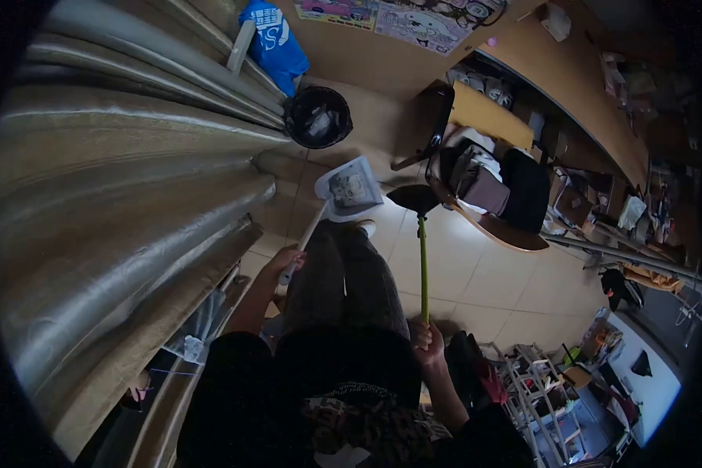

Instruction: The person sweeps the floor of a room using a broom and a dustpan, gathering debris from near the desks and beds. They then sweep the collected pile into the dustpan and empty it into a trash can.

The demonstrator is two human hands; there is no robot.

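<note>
My left hand point(287, 262) grips the white handle of a dustpan point(352, 187) that rests on the tiled floor ahead of my feet, with dust and debris in its tray. My right hand point(427, 339) holds the top of a green broom stick point(423, 265); the dark broom head point(413, 198) touches the floor just right of the dustpan. My legs in grey trousers point(343, 273) stand between both arms.
A black waste bin point(318, 117) stands beyond the dustpan, near a blue bag point(273, 40). Grey curtains point(117, 195) fill the left. A chair piled with clothes point(483, 183) and a wooden desk point(577, 86) are to the right; shelving point(546, 382) is at lower right.
</note>
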